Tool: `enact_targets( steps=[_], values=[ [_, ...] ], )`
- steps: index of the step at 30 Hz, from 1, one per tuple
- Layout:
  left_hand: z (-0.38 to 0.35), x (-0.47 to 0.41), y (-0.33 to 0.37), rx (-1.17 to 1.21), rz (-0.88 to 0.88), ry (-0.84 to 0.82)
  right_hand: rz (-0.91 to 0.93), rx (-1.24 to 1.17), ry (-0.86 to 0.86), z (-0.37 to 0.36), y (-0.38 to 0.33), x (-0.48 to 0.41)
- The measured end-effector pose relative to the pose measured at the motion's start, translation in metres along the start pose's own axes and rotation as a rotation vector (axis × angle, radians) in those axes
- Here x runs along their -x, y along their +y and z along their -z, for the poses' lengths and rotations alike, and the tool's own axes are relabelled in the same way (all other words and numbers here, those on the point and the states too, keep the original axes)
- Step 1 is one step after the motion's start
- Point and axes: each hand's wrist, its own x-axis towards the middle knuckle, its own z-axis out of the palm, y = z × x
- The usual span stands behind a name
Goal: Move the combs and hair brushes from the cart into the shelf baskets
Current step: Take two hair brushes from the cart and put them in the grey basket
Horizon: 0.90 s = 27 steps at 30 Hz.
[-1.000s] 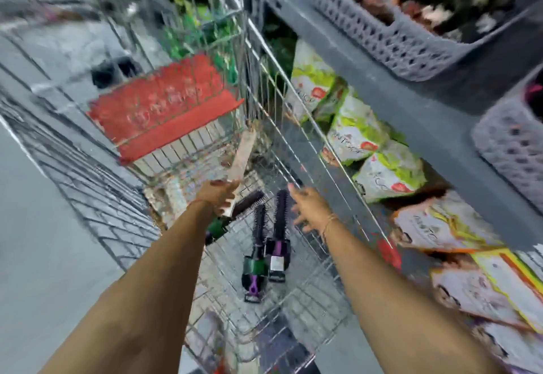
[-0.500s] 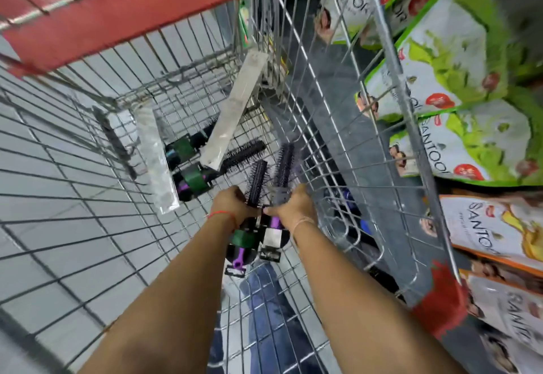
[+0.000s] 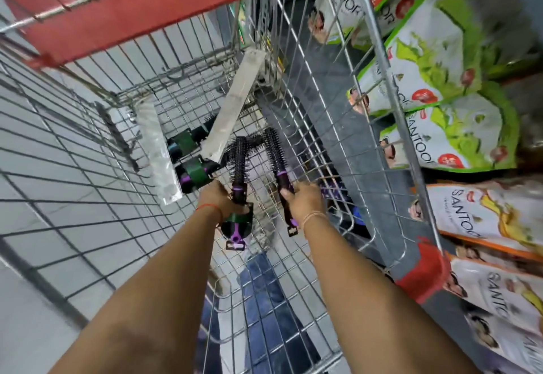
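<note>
Both my arms reach down into the wire cart [image 3: 338,126]. My left hand [image 3: 216,198] grips the handle of a black round hair brush [image 3: 240,165] with a purple and green handle. My right hand [image 3: 305,201] grips a second black round brush [image 3: 276,153] by its purple handle. Both brushes are lifted a little off the cart floor, bristles pointing away from me. Two more round brushes with green labels [image 3: 195,172] lie on the cart floor. Two combs in clear sleeves are there too: one [image 3: 235,106] leans against the far corner, the other [image 3: 155,144] lies flat at the left.
The cart's red child-seat flap [image 3: 123,0] hangs above the far end. A red corner bumper [image 3: 423,273] sits on the rim at the right. Right of the cart, shelf rows hold green-and-white and orange soap packs [image 3: 435,59]. No shelf baskets are in view.
My view has dropped from the shelf baskets into the cart. Both hands went down onto the two round brushes, closed on their handles and raised them slightly.
</note>
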Motion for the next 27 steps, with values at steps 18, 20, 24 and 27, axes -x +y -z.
enact_targets(
  steps=[18, 20, 24, 27],
  values=[
    [0.009, 0.006, -0.007, 0.315, -0.065, -0.148, -0.156, -0.084, -0.187, 0.017, 0.011, 0.002],
    [0.019, 0.016, 0.001, 0.349, -0.134, -0.18, -0.132, -0.111, -0.163, 0.028, 0.01, 0.016],
    [0.043, 0.062, 0.03, 0.426, -0.321, -0.25, -0.017, -0.288, 0.0, 0.051, 0.014, 0.073],
    [0.057, 0.103, 0.044, 0.475, -0.497, -0.384, 0.112, -0.545, 0.231, 0.058, 0.02, 0.129]
  ],
)
